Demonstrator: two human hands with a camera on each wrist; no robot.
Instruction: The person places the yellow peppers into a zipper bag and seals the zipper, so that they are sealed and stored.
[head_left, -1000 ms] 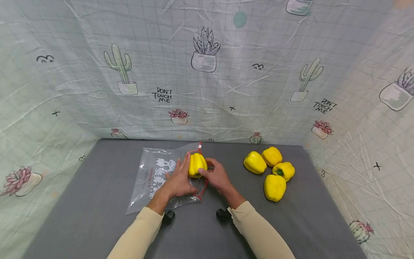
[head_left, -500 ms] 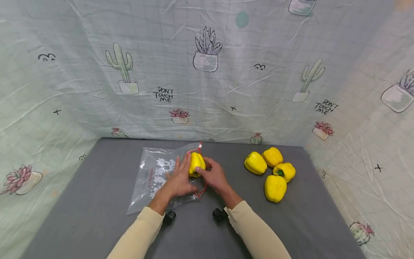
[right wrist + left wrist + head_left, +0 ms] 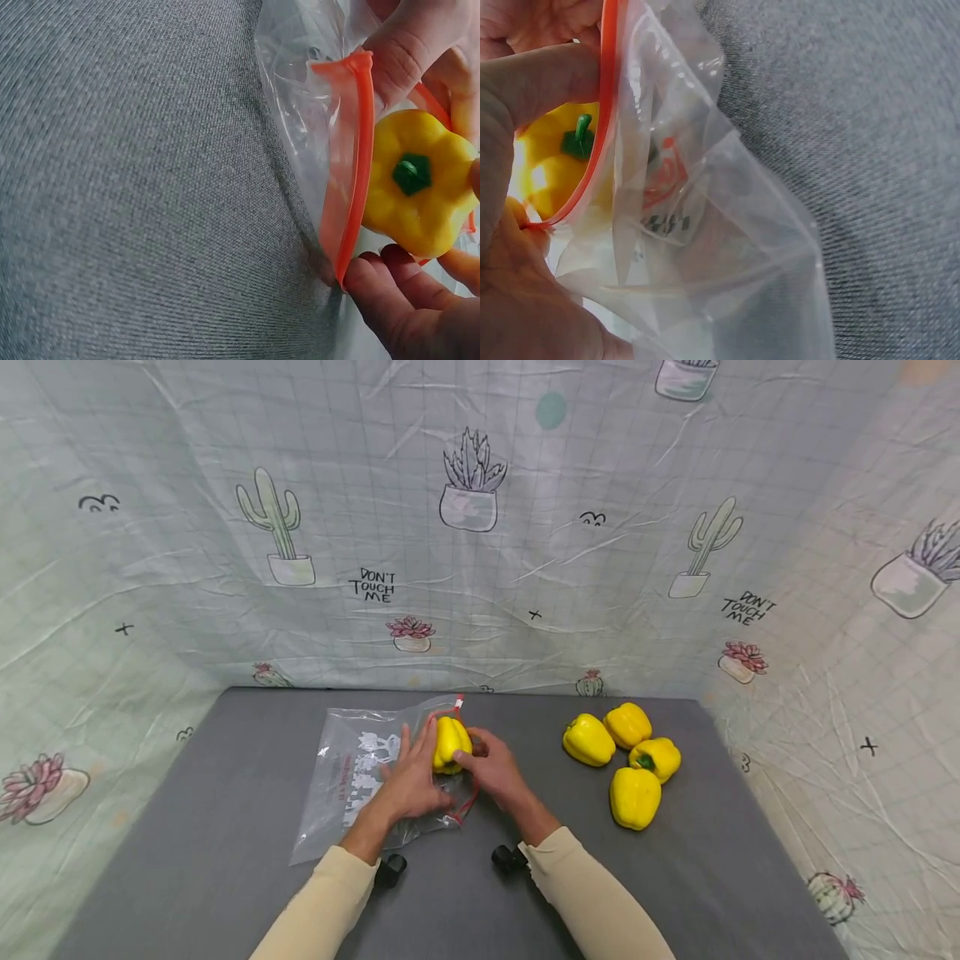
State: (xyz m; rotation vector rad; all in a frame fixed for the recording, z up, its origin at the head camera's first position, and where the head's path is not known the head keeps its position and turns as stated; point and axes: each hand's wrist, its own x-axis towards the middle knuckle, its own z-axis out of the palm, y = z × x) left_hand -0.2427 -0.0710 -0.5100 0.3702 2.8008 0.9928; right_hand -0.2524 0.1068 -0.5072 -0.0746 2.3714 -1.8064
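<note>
A yellow bell pepper (image 3: pixel 452 745) sits at the red-edged mouth of a clear plastic zip bag (image 3: pixel 318 793) that lies flat and bears white print. My right hand (image 3: pixel 498 775) grips the pepper from the right, thumb in front and fingers behind. Spread over the bag, my left hand (image 3: pixel 409 787) has straight fingers along the pepper's left side and holds the mouth apart. In the right wrist view the pepper (image 3: pixel 411 202) shows its green stem between the red zip edges (image 3: pixel 358 150). The left wrist view shows it partly behind the rim.
Several more yellow bell peppers (image 3: pixel 634 797) stand grouped at the right of the grey table (image 3: pixel 225 860). A printed cactus cloth (image 3: pixel 480 577) hangs behind the table and on both sides. A black wrist camera (image 3: pixel 507 858) sits under the right sleeve.
My right hand and the pepper have shifted slightly left, further into the bag's mouth. The left hand and the peppers at the right stay in place; the head view has moved a little.
</note>
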